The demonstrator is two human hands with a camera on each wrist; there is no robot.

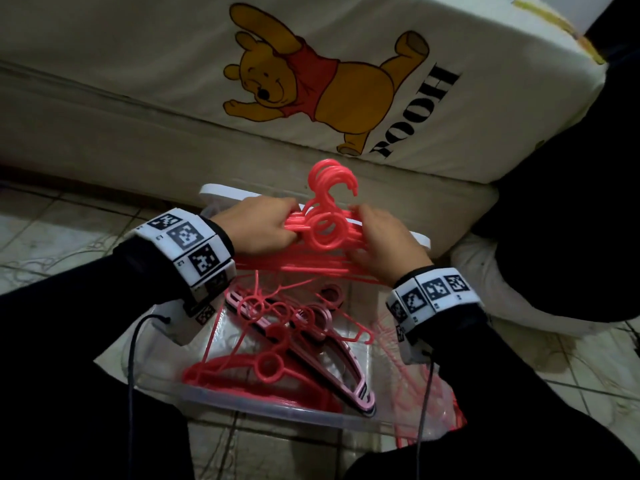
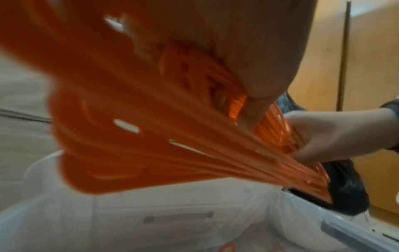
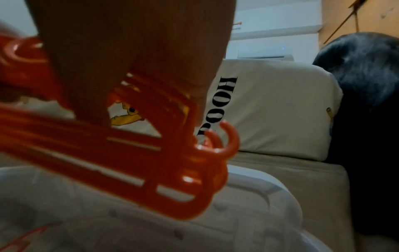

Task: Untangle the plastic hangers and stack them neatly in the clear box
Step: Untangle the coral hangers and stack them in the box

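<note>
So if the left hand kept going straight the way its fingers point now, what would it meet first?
Probably the right hand: the left hand points across the bunch of red hangers both hold over the clear box. Depth is unclear.

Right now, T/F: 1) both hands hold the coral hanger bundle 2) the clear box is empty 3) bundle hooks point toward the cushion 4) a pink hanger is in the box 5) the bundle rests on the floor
1) Left hand and right hand both grip the coral hanger bundle: true.
2) False: the clear box holds hangers.
3) Hooks point toward the cushion: true.
4) A pink hanger lies in the box: true.
5) False: the bundle is held above the box.
</note>
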